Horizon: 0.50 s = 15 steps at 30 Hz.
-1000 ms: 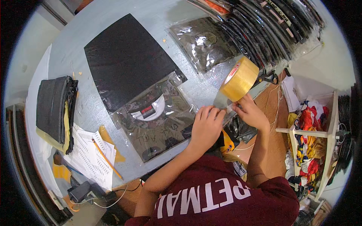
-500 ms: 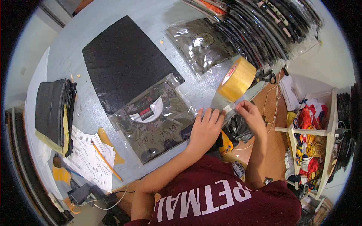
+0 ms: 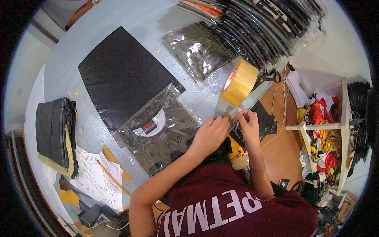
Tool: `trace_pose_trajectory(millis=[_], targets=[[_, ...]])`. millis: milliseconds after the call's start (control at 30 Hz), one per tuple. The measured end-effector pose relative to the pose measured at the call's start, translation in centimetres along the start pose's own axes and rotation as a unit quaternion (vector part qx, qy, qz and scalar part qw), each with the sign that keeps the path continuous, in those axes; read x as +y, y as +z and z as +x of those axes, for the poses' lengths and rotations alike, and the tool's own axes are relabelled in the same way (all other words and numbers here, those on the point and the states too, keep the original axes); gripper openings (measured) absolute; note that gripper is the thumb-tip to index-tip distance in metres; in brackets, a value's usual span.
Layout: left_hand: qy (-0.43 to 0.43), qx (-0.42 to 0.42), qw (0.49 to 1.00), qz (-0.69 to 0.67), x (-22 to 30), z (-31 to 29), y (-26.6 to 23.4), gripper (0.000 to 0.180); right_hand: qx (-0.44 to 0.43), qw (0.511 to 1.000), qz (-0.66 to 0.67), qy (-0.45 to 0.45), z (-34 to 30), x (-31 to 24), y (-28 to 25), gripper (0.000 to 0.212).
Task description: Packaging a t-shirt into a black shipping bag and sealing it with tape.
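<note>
A large roll of yellowish packing tape (image 3: 239, 82) stands on edge near the table's right side. A short pale strip of tape (image 3: 233, 112) runs from it to my hands. My right hand (image 3: 249, 125) pinches the strip between thumb and fingertips. Beside it, my left hand (image 3: 211, 136) is bent over the table edge, fingers together and curled, its fingertips at the strip; the thumb is hidden. Left of that hand lies a camouflage shirt in a clear plastic bag (image 3: 160, 138), its white collar showing. A flat black plastic sheet (image 3: 126, 75) lies partly beneath the bag.
Another bagged garment (image 3: 201, 49) lies beyond, beside a long row of bagged dark garments (image 3: 256, 31). Black scissors (image 3: 270, 78) rest at the right edge. At left are stacked black packs (image 3: 55, 132), papers (image 3: 98, 177) and a pencil (image 3: 113, 178). A shelf (image 3: 316, 127) holds colourful cloth.
The view has shifted slightly. My left hand's fingers have drawn together and curled at the tape strip. The right hand keeps its pinch on the strip.
</note>
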State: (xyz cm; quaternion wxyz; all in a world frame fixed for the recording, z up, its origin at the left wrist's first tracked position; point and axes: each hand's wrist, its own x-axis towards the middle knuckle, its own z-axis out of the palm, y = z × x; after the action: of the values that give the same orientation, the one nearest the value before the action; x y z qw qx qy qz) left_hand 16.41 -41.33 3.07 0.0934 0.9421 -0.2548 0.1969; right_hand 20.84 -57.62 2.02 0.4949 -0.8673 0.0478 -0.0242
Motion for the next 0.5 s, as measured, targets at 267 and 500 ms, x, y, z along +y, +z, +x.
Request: trace_pose_trajectory(millis=[267,500], targets=[[0.012,-0.016,1.0,-0.014,-0.7,-0.4,-0.2,0.043,0.003,0.996,-0.072,-0.042,-0.6,-0.8,0.7,0.019],[0.003,-0.011,0.999,-0.039,-0.4,-0.4,-0.3,0.042,0.028,0.99,-0.128,-0.054,-1.1,-0.8,1.2,0.02]])
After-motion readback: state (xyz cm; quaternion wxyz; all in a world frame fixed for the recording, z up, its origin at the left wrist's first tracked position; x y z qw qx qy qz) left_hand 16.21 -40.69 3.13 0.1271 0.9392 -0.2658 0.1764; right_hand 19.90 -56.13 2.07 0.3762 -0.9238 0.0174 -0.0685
